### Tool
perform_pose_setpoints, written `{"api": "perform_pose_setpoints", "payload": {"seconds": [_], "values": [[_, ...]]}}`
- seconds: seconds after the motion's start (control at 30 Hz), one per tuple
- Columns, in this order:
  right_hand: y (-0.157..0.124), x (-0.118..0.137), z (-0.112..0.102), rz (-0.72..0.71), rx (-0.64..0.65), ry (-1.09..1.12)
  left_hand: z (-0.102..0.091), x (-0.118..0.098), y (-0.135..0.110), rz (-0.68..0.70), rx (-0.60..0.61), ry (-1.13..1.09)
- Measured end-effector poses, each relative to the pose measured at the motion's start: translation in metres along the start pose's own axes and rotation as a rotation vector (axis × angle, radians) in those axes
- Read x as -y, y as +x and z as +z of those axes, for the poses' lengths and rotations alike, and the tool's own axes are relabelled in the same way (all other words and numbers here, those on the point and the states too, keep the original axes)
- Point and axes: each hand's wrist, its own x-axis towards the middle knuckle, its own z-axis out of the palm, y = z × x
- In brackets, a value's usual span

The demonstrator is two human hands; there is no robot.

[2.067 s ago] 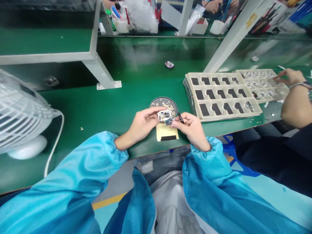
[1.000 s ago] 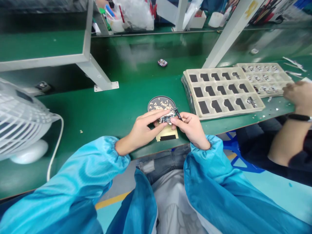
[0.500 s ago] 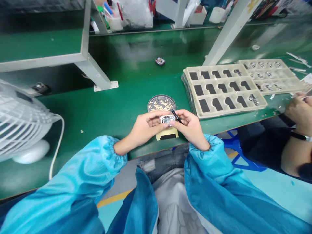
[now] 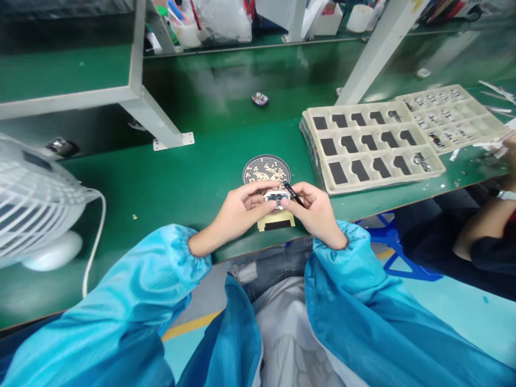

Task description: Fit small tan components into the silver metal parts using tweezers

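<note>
My left hand (image 4: 241,206) is closed at the left side of a small white-framed electronic device (image 4: 277,199), its thumb along the near edge. On the other side my right hand (image 4: 316,207) grips the same device with its thumb. A slim black tool with pale markings (image 4: 293,193), possibly tweezers, is also held between the fingers of my right hand. The device's inner side shows dark and silvery parts too small to name. Below it lies a pale yellow block (image 4: 276,220) with a black strip. Just beyond my fingers is a round perforated dish (image 4: 246,171) holding many tiny beige pieces.
Stacked cream trays (image 4: 377,130) with dark-bottomed compartments stand at the right, beside another tray of small parts (image 4: 447,115). A white fan (image 4: 36,199) is at left. Another small device (image 4: 260,99) lies farther back. A co-worker's arm (image 4: 484,220) is at far right.
The device tilts slightly, so its inner side looks narrower. My hands stay nearly in place. At far right, the co-worker's hand has moved up and away toward the frame's edge.
</note>
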Motion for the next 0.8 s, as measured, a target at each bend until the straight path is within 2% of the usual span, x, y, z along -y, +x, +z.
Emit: {"api": "perform_pose_setpoints", "payload": {"seconds": [0.2, 0.43, 0.8], "values": [[-0.0001, -0.0009, 0.0007, 0.001, 0.013, -0.03, 0.0021, 0.0064, -0.0033, -0.05, 0.004, 0.065], [-0.0002, -0.0003, 0.0014, 0.012, -0.003, -0.035, 0.0019, 0.0069, -0.0039, 0.061, -0.008, 0.232], [-0.0028, -0.0093, 0.0023, -0.115, 0.081, -0.147, 0.0072, 0.0005, -0.0053, 0.059, -0.09, 0.369]]}}
